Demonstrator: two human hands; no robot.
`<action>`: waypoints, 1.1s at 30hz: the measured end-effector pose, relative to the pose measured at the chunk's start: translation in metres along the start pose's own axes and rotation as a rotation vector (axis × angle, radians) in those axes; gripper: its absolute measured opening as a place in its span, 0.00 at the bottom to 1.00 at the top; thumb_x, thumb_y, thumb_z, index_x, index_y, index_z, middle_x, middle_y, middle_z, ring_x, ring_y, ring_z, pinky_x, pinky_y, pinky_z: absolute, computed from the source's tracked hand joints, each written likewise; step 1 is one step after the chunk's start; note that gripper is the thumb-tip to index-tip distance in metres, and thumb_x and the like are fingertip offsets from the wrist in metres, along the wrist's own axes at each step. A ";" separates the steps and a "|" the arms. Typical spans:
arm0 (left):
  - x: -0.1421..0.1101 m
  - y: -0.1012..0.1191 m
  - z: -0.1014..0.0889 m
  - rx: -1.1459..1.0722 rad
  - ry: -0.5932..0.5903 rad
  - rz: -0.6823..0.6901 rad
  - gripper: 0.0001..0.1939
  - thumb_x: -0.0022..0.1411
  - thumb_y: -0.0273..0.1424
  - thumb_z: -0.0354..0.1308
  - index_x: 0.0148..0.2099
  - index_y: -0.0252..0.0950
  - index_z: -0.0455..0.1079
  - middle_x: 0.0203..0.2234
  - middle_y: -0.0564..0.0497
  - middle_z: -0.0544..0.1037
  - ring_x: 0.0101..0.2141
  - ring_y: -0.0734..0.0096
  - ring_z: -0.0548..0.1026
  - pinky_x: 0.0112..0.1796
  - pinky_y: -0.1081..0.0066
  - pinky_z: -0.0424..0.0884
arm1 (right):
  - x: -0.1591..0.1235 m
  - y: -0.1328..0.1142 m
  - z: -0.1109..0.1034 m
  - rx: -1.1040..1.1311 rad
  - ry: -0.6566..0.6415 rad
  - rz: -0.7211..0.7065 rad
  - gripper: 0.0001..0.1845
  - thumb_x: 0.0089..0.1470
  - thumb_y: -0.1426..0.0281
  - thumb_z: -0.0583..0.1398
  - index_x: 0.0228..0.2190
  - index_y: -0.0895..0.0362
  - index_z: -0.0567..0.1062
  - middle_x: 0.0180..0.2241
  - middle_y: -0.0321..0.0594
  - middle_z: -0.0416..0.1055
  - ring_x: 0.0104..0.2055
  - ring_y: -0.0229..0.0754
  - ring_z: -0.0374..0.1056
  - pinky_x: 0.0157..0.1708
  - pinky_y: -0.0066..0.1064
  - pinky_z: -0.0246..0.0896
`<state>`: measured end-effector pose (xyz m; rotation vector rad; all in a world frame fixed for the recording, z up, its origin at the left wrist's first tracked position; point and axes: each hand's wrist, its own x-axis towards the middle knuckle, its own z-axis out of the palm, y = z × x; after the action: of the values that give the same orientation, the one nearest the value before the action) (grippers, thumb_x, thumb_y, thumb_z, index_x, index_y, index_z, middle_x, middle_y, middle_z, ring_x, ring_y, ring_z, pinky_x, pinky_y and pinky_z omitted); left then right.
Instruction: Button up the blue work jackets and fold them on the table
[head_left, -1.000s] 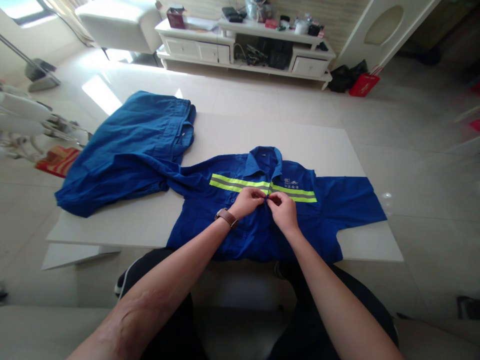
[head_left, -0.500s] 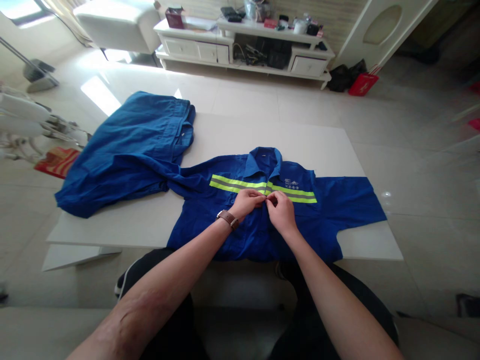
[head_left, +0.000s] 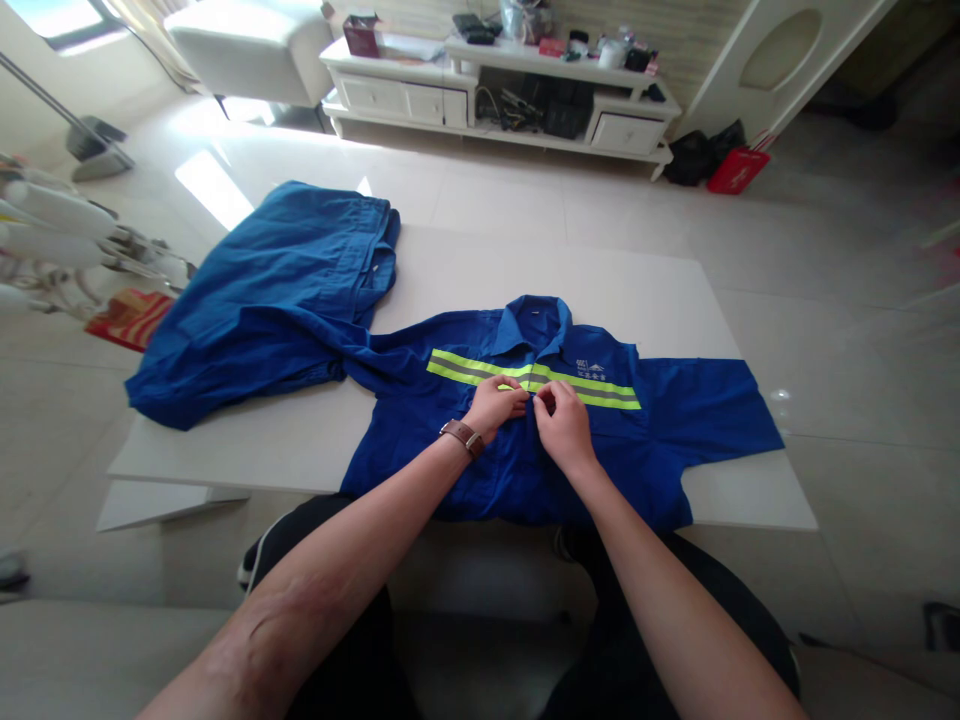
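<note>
A blue work jacket point(head_left: 465, 450) with a yellow-green and grey reflective band lies front up, its collar away from me. White lettering shows on the chest at the right. At the front opening, just below the band, my left hand point(head_left: 495, 405) pinches the cloth edge; a watch with a brown strap is on that wrist. Close beside it, my right hand point(head_left: 562, 425) is closed in a pinch on the jacket's other front edge. The fingertips nearly meet. Whatever small fastener lies between them is too small to make out.
The white table point(head_left: 630, 280) carries the jacket and, at the left, a pile of folded blue clothes point(head_left: 285, 270), with one jacket sleeve reaching onto it. Beyond stand a white TV cabinet point(head_left: 420, 95) and a pale padded seat point(head_left: 247, 50). A red bag point(head_left: 739, 170) rests on the floor.
The whole view has shifted slightly, so things appear a little further right. Both hands stay at the jacket's front opening, their fingertips now slightly further apart.
</note>
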<state>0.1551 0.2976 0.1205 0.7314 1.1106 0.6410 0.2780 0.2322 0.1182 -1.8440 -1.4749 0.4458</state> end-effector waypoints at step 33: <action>-0.010 0.012 -0.084 1.464 0.047 0.000 0.46 0.58 0.51 0.63 0.75 0.61 0.51 0.77 0.54 0.41 0.70 0.14 0.28 0.53 0.13 0.47 | -0.003 0.048 -0.039 -0.440 -0.491 0.483 0.38 0.60 0.49 0.60 0.69 0.35 0.60 0.76 0.38 0.36 0.73 0.84 0.32 0.57 0.81 0.49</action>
<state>0.0716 0.3142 0.1136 1.9376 1.5469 -0.2995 0.3360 0.2125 0.1094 -2.5967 -1.5075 0.9168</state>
